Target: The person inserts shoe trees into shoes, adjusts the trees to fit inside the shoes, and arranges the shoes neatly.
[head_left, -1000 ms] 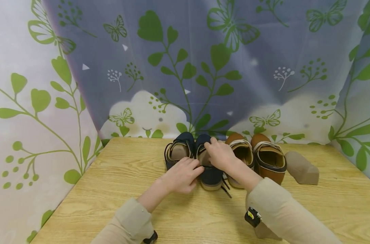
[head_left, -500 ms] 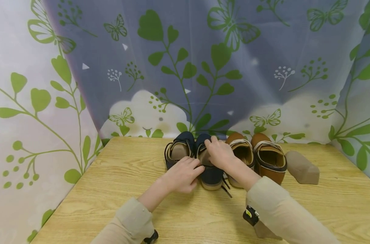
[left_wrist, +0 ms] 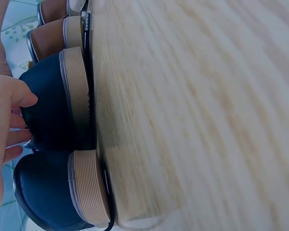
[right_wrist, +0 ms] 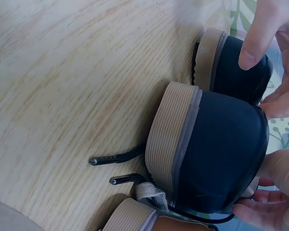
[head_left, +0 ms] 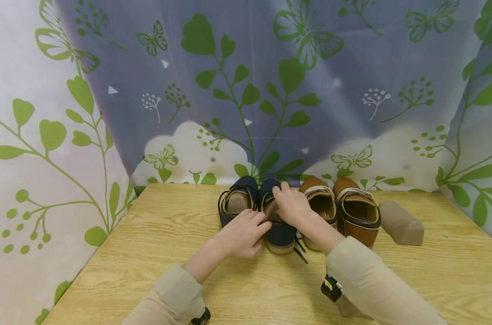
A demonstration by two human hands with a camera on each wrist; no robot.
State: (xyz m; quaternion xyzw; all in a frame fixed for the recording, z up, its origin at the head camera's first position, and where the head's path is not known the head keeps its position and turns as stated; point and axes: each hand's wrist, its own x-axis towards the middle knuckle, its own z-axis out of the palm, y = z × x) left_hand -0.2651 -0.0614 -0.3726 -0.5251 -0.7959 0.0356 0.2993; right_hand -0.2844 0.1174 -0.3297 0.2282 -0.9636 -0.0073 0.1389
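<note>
Two navy lace-up shoes stand side by side at the table's back, heels facing me. My left hand [head_left: 243,232] grips the heel collar of the right-hand navy shoe [head_left: 281,237], thumb and fingers at its rim in the left wrist view. Inside that shoe's opening my right hand [head_left: 294,205] pinches a grey-brown moulded shoe insert [right_wrist: 253,186], largely hidden by the shoe and fingers. A similar insert [head_left: 237,202] fills the left-hand navy shoe [left_wrist: 50,192]. Black laces [head_left: 300,255] trail on the table from the gripped shoe.
Two brown shoes [head_left: 357,212] with pale laces stand just right of the navy pair. A loose moulded insert [head_left: 402,223] lies beyond them, and another [head_left: 349,309] is partly covered by my right forearm. A patterned cloth [head_left: 229,90] hangs behind the wooden table [head_left: 156,225].
Both hands stay on the right-hand navy shoe. My right sleeve has shifted slightly left; the shoes and inserts have not visibly moved.
</note>
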